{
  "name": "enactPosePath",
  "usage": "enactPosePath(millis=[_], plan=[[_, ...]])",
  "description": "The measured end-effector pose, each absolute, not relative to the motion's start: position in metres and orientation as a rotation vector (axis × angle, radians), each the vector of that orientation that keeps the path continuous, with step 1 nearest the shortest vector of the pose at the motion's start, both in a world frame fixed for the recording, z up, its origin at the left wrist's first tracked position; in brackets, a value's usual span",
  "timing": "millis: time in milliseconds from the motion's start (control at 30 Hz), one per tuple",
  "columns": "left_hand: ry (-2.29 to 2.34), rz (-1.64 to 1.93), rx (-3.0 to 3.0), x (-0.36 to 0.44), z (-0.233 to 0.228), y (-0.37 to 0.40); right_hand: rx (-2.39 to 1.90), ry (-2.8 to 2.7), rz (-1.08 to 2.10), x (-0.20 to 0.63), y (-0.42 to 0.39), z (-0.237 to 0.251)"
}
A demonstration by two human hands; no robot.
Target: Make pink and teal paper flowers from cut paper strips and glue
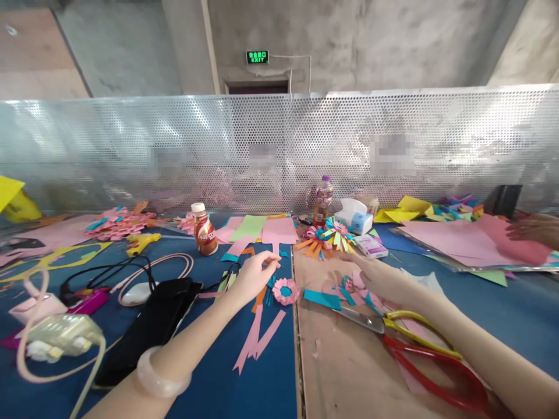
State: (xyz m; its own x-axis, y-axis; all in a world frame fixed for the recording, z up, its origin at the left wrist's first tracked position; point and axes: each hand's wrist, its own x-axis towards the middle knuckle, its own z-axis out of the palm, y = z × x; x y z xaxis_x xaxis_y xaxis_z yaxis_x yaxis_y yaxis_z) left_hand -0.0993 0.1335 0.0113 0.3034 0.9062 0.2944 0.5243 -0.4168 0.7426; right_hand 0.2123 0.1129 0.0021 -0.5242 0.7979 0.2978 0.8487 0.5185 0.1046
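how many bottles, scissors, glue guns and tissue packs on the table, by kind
bottles: 2, a brown one with a white cap and a clear one with a purple cap
scissors: 1, red and yellow handles, by the right hand
glue guns: 1, yellow
tissue packs: 1
total: 5
The left hand touches none of these.
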Motion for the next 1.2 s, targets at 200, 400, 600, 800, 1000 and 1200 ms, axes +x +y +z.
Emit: enactPosePath(millis=[200, 400, 600, 800, 1000, 1200], plan=[[1.293, 0.952, 2.075, -0.098, 0.013, 0.134, -1.487, -2.545, -0.052, 0.192, 0.103, 0.004], [1.279, 0.831, 2.319, -0.099, 0.015, 0.131, -1.01, -2.568, -0.018, 0.167, 0.089, 0.0], [1.227, 0.766, 2.56, -0.106, 0.015, 0.134, -0.919, -2.576, -0.018, 0.164, 0.09, -0.012], [1.243, 0.685, 2.504, -0.103, 0.012, 0.141, -0.937, -2.568, -0.019, 0.164, 0.092, -0.014], [1.284, 0.679, 2.47, -0.102, 0.013, 0.143, -0.932, -2.549, -0.025, 0.164, 0.091, -0.012], [1.29, 0.607, 2.438, -0.104, 0.016, 0.14, -0.903, -2.54, -0.03, 0.166, 0.094, -0.013]])
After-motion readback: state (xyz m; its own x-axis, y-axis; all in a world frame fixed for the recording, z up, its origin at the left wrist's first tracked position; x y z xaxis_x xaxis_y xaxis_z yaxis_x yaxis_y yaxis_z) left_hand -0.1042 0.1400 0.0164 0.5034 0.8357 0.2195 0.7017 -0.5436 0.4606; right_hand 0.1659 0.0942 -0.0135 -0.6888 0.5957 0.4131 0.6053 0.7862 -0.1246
